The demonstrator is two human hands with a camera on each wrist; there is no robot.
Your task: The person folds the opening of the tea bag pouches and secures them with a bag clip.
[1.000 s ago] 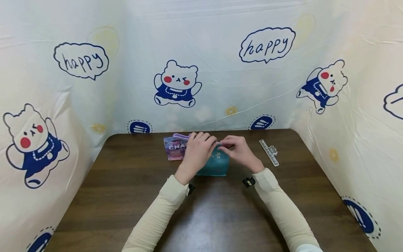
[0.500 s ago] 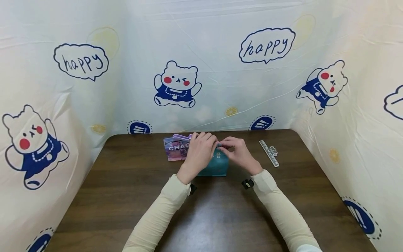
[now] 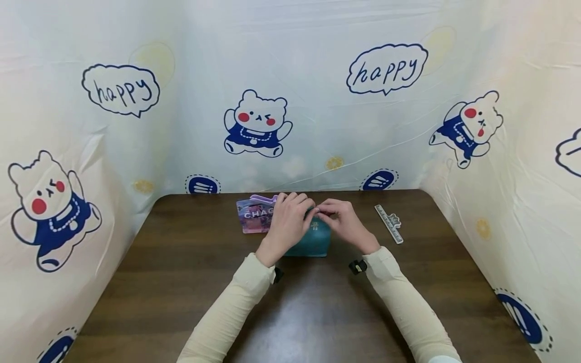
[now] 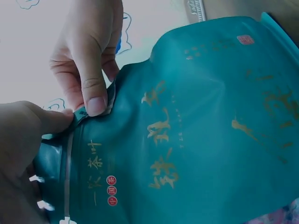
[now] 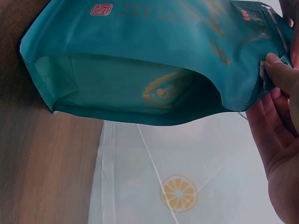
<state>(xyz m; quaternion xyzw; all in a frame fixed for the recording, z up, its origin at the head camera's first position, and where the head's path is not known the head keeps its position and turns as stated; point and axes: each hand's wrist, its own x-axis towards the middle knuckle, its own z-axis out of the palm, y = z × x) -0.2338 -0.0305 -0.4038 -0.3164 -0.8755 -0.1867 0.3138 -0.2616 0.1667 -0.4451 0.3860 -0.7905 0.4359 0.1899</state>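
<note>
From my head, I see the green tea pouch (image 3: 310, 244) near the far edge of the counter (image 3: 290, 312), both my hands at its top. My left hand (image 3: 289, 222) covers its upper left part, fingers bent over it; my right hand (image 3: 347, 224) meets it from the other side, thumb and fingertips brought together on the edge. Just beside my left hand lies a pink-and-purple pouch lettered "CHAG" (image 3: 255, 218), with a lilac bag clip (image 3: 263, 200) along its top. A white keyboard-patterned clip (image 3: 388, 225) lies well apart, to the right. A pale cloth (image 3: 313, 65) with bears and "happy" hangs behind.

From my left wrist, the pouch shows gold and red characters and a pale zip strip (image 4: 67, 177) near its top. My left fingers grip that top end, while my right thumb and fingers pinch the folded edge.

From my right wrist, the pouch's side gusset (image 5: 112, 88) shows a gold emblem (image 5: 163, 88); my right thumb presses the crumpled top corner, fingers behind it
</note>
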